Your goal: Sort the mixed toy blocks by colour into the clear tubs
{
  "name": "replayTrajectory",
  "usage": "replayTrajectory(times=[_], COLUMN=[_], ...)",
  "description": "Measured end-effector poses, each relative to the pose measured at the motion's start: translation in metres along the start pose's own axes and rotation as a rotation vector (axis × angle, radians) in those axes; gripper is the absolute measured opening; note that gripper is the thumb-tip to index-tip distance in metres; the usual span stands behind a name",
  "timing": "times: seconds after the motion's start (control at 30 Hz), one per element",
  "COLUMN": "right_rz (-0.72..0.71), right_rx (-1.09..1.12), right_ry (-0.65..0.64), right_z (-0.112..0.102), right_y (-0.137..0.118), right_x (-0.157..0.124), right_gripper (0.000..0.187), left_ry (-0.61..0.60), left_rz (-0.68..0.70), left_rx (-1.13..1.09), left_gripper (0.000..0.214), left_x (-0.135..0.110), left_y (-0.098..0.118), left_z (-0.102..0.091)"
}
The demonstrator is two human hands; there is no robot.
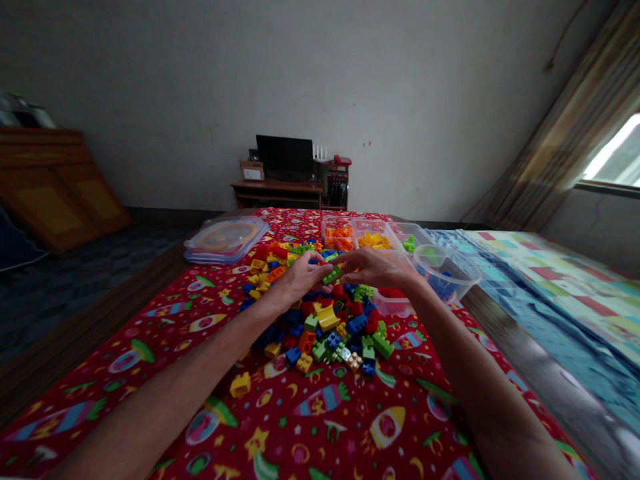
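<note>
Over a heap of mixed toy building bricks (327, 319), both hands come close together. My left hand (300, 279) is closed, its fingertips on a green building brick (331, 275); a bit of red shows beside it, too small to make out. My right hand (375, 268) reaches in from the other side, palm down. Its fingers are stretched and slightly apart, their tips at the green brick's right end; whether they touch it is hard to tell. Yellow, blue, red, orange and green bricks lie just below and around both hands.
Beyond the hands stand clear plastic bins with orange bricks (339, 235), yellow bricks (374, 241) and green bricks (410, 244). A round clear tub (463, 277) holds blue bricks. Stacked lids (227, 238) lie at the left edge of the red patterned tablecloth (200, 360). A bed (565, 287) adjoins on the right.
</note>
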State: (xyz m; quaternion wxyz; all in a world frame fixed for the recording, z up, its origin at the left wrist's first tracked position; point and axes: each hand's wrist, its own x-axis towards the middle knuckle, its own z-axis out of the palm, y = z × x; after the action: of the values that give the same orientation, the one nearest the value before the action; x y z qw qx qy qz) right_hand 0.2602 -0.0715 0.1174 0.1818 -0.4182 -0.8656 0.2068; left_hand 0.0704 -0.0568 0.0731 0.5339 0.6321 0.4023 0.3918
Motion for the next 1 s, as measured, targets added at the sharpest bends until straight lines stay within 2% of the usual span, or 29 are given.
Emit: replayTrajectory(times=[0.13, 0.23, 0.3, 0.33, 0.4, 0.5, 0.57, 0.67, 0.73, 0.87, 1.0], right_rz=[0.014, 0.07, 0.172, 0.235, 0.362, 0.541, 0.587, 0.539, 0.489, 0.399, 0.354], right_rx=[-0.153, -0.261, -0.333, -0.365, -0.391, -0.387, -0.398, -0.304, -0.2, -0.048, 0.033], right_ry=[0.074, 0.093, 0.15, 0.203, 0.347, 0.669, 0.836, 0.909, 0.938, 1.002, 1.024], right_z=[-0.001, -0.012, -0.024, -0.03, -0.042, -0.055, -0.058, -0.058, -0.059, -0.064, -0.069], right_y=[-0.005, 0.0, 0.014, 0.023, 0.046, 0.08, 0.096, 0.107, 0.106, 0.093, 0.075], right_x=[-0.001, -0.006, -0.012, -0.015, -0.022, -0.03, -0.032, -0.032, -0.033, -0.037, -0.041], right_gripper=[0.021, 0.018, 0.016, 0.016, 0.017, 0.021, 0.024, 0.037, 0.043, 0.046, 0.042], left_ry=[-0.009, 0.076, 0.099, 0.074, -0.05, -0.266, -0.402, -0.562, -0.606, -0.582, -0.472], left_rz=[0.075, 0.282, 0.413, 0.453, 0.489, 0.567, 0.656, 0.745, 0.759, 0.743, 0.733], left_rx=[0.123, 0.439, 0.66, 0.733, 0.802, 0.816, 0.833, 0.935, 1.026, 1.13, 1.203], left_gripper=[0.041, 0.035, 0.032, 0.03, 0.026, 0.021, 0.02, 0.041, 0.047, 0.026, 0.009], left_x=[0.004, 0.006, 0.004, 0.003, -0.002, -0.012, -0.021, -0.035, -0.042, -0.041, -0.031], left_y=[-0.008, -0.01, -0.007, -0.004, 0.003, 0.011, 0.012, 0.007, 0.002, -0.006, -0.004], left_z=[-0.003, -0.006, -0.008, -0.008, -0.007, 0.002, 0.011, 0.025, 0.032, 0.033, 0.023])
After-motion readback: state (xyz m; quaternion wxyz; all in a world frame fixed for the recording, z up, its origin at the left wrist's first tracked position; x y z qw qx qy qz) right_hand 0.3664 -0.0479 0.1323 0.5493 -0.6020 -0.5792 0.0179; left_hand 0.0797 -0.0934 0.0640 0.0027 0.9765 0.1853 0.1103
